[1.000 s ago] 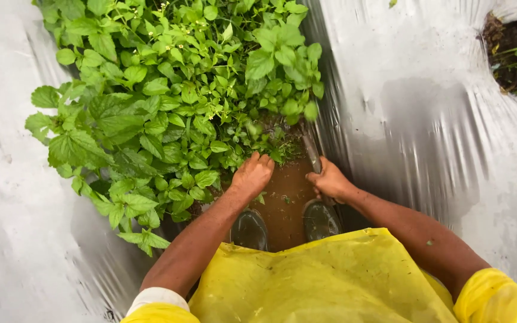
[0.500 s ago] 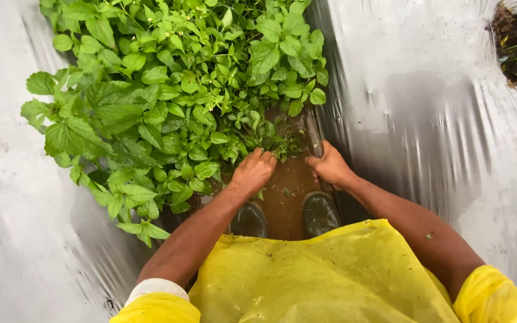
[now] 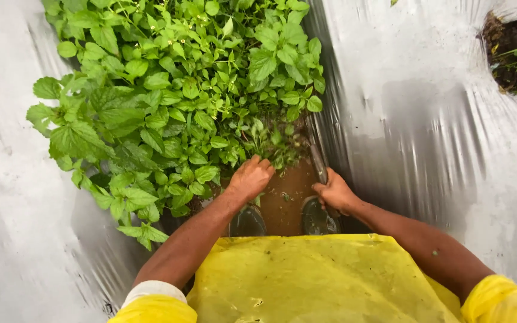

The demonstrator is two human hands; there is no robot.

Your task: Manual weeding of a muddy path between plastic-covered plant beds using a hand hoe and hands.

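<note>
Between the two sheets of silvery plastic mulch (image 3: 426, 137), a short stretch of bare brown soil (image 3: 285, 200) lies cleared just ahead of the person's boots (image 3: 317, 218), while the dense weeds (image 3: 181, 101) fill the rest of the furrow beyond, so by my judgement most of the weeding is left. The left hand (image 3: 251, 177) is closed around a tuft of low stems at the weeds' near edge, and the right hand (image 3: 334, 192) grips the handle of a narrow blade (image 3: 318, 162) pointed at their base; they are leafy, bright green, broad-leaved at left and finer in the middle.

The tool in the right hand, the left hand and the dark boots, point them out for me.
tool (image 3: 318, 162): head view, on the blade above the fist.
left hand (image 3: 251, 177): head view, on the knuckles, gripping weeds.
right hand (image 3: 334, 194): head view, on its back, closed round the tool.
boots (image 3: 248, 222): head view, on the left toe.
</note>
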